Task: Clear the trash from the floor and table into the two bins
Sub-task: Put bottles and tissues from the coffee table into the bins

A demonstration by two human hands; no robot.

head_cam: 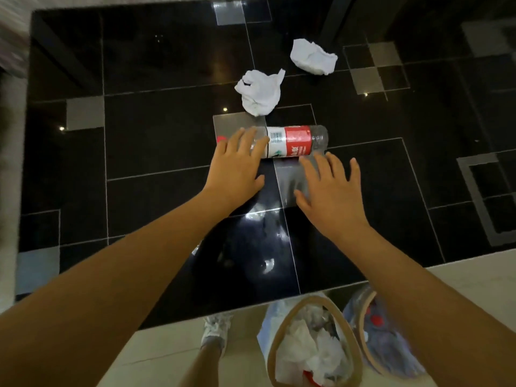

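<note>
Home room, glossy black table (139, 135), tiled floor (167, 344)

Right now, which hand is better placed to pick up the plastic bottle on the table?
The left hand. Its fingers already lie over the bottle near the cap end, so a grip needs only curling. The right hand is spread open just beside the bottle's base, nearer the person.

Both hands (282, 177) reach over the bottle (290, 141) on the table (139, 135)

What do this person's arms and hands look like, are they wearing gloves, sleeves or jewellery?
The left hand and right hand are bare: no gloves, rings, watch or bracelets show. Both forearms are uncovered, with no sleeve in view up to the picture's edge.
</note>
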